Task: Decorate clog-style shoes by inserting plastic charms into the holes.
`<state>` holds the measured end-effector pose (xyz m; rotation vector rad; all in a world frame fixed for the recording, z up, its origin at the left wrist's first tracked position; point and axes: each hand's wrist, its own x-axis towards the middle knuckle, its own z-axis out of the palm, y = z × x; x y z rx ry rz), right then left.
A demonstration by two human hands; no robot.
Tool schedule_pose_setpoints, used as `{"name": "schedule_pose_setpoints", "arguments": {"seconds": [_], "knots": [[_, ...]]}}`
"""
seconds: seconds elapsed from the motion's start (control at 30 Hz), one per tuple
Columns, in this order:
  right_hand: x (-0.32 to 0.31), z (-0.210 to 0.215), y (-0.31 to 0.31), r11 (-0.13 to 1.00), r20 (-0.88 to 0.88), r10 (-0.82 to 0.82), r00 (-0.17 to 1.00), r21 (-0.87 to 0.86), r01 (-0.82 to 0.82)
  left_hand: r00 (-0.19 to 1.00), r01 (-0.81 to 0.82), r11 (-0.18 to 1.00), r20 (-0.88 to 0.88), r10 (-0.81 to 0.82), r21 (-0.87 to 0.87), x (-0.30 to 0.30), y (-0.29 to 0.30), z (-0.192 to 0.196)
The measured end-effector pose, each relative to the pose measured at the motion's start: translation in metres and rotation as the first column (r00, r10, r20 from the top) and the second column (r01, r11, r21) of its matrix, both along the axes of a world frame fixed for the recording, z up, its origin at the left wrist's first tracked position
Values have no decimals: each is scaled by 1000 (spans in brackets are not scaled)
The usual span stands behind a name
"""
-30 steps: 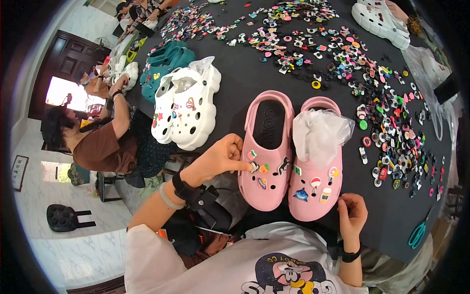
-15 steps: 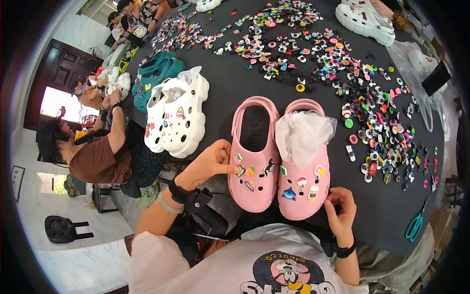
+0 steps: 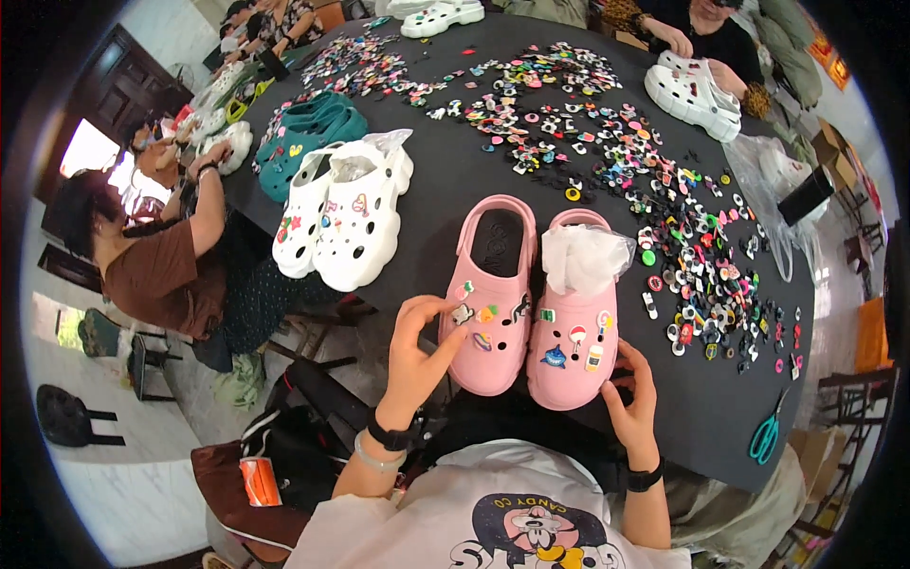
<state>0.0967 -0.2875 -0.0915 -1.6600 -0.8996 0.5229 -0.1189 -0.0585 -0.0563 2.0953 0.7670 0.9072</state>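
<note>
Two pink clogs stand side by side at the table's near edge, toes toward me, charms on their uppers. My left hand (image 3: 422,341) is at the left pink clog (image 3: 491,370), thumb and forefinger spread apart on either side of a small grey-white charm (image 3: 463,314). Beside it are an orange charm (image 3: 486,313) and a rainbow-like charm (image 3: 482,341). My right hand (image 3: 633,398) holds the outer side of the right pink clog (image 3: 569,387), fingers curved along it and thumb by the toe. That clog has a blue shark charm (image 3: 555,356) and crumpled clear plastic (image 3: 586,261) in its opening.
White clogs (image 3: 355,237) and teal clogs (image 3: 313,137) stand to the left. Loose charms (image 3: 701,256) spread over the dark table (image 3: 417,171). Teal-handled scissors (image 3: 764,439) lie at the right edge. A person (image 3: 166,275) sits left; another person's hands (image 3: 673,40) touch a white clog across the table.
My left thumb and forefinger have spread apart at the left clog. My right hand stays at the right clog. The view has tilted up, showing more of the person opposite.
</note>
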Motion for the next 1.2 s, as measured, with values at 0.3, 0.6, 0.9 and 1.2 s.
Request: {"name": "schedule_pose_setpoints", "arguments": {"seconds": [0.3,0.6,0.9,1.2], "knots": [[-5,-5,-2,1000,-11,-25,1000,15,25,993,-97,995,68,96,9,8,0,3],[-15,2,-12,995,182,79,980,-74,-66,994,-14,986,108,32,-163,-10,-6,-22],[-25,18,16,992,413,67,908,-125,-16,996,92,974,-4,-95,-207,-18,-15,-22],[-62,11,89,963,407,268,873,-133,-234,977,-170,979,114,182,-108,-47,54,-34]]}}
